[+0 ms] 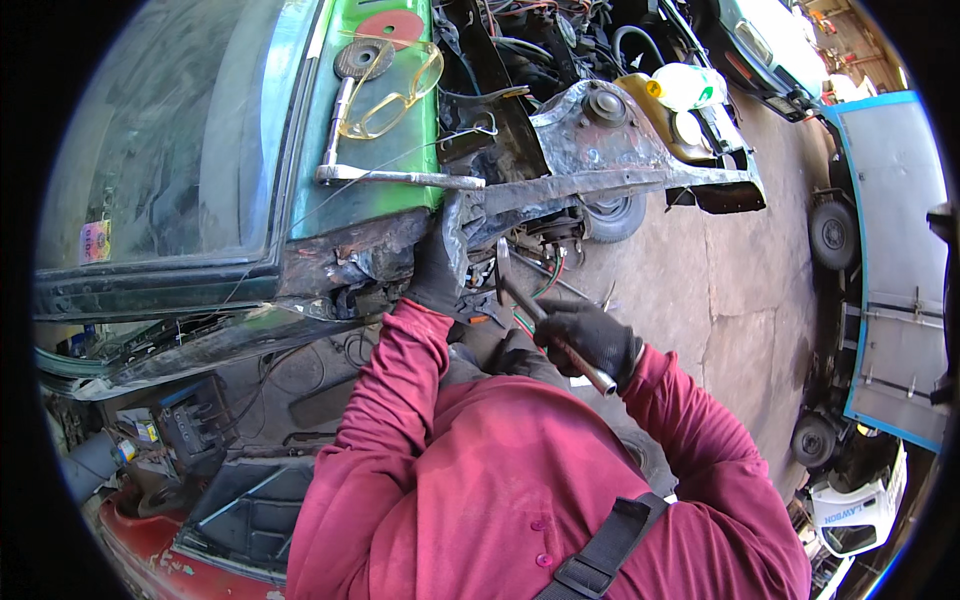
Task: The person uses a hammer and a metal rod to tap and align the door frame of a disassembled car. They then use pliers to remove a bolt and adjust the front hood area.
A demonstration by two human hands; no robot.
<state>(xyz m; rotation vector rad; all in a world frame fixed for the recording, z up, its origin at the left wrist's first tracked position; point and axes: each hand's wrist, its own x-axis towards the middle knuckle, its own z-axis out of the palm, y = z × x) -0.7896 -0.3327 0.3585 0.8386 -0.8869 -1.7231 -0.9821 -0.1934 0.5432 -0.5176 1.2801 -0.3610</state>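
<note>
In my right hand (592, 338), which wears a black glove, is a hammer (524, 298). Its handle slants down to the right, and its head points up beside the torn end of the car's body panel. My left hand (434, 274), also gloved, is against that bent sheet-metal flange (456, 240); the metal and the shadow hide its fingers, so I cannot see how they are set. From the flange a grey fender rail (570, 187) runs to the right along the open engine bay. Rough, dark metal (355, 255) shows below the windshield corner, left of my left hand.
On the green cowl (395, 205) lie a ratchet wrench (400, 177), clear safety glasses (433, 72), a grinding disc (364, 59) and a red disc (390, 27). A white bottle (692, 87) rests over the engine bay. Hoses (553, 282) trail below. A red car part (140, 540) stands lower left.
</note>
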